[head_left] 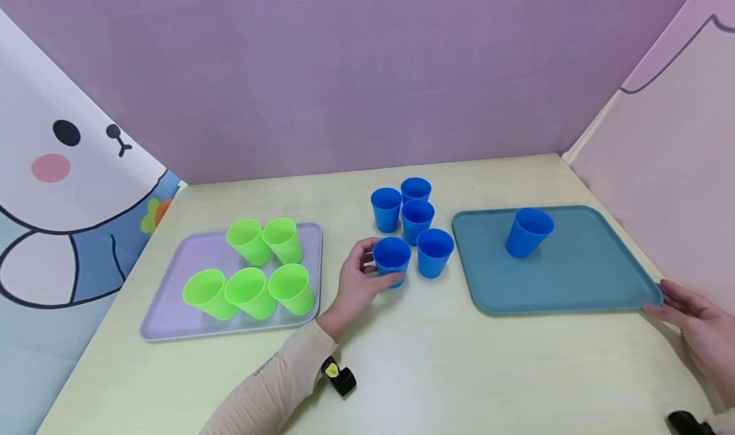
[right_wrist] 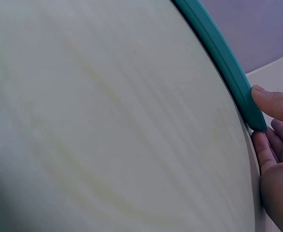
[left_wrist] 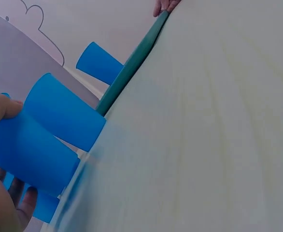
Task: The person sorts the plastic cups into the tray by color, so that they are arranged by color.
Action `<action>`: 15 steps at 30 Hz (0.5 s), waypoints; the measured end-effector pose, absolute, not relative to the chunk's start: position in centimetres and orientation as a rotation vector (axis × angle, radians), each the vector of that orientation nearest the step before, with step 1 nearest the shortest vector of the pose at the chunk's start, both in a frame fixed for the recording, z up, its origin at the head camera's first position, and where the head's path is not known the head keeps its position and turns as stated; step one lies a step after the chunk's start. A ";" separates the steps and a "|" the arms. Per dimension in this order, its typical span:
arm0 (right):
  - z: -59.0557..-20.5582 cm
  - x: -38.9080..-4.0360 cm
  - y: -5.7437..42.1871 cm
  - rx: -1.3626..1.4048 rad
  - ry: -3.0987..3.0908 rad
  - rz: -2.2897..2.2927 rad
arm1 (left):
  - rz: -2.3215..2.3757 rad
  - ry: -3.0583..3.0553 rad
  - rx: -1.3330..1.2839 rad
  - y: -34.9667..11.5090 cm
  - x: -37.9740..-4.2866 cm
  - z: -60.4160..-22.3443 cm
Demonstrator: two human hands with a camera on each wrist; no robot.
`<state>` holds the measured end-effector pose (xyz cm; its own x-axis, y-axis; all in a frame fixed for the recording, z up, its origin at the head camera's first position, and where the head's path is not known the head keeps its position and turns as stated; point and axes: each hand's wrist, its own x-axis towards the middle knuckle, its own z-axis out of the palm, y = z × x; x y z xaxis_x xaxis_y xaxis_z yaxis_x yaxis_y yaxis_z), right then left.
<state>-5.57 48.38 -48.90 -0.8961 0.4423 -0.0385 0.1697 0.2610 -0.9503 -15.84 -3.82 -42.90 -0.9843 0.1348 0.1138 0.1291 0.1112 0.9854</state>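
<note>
My left hand (head_left: 357, 280) is around the nearest-left blue cup (head_left: 392, 256), thumb on the near side and fingers on the far side. In the left wrist view that blue cup (left_wrist: 33, 152) stands tilted by the camera angle, its base close to the table. Several other blue cups (head_left: 434, 254) stand upright just behind and to the right of it. My right hand (head_left: 697, 326) holds the near right corner of the teal tray (head_left: 563, 288); in the right wrist view the thumb lies on the tray's rim (right_wrist: 223, 63) with fingers below. One blue cup (head_left: 529, 233) stands on this tray.
A lilac tray (head_left: 166, 314) on the left bears several lime-green cups (head_left: 250, 293), in a back and a front row. Behind the table (head_left: 436, 371) rises a purple fabric wall (head_left: 367, 78), with printed panels (head_left: 677, 141) at both sides.
</note>
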 end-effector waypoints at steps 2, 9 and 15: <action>-48.8 -5.6 48.4 -0.575 -2.303 1.683 | 2.091 2.337 0.301 -3.8 -15.8 -42.7; -48.6 -5.6 48.5 -0.548 -2.224 1.816 | 2.117 2.321 0.349 -3.8 -15.7 -41.7; -48.4 -5.5 48.4 -0.526 -2.160 1.883 | 2.131 2.322 0.403 -3.8 -15.5 -41.1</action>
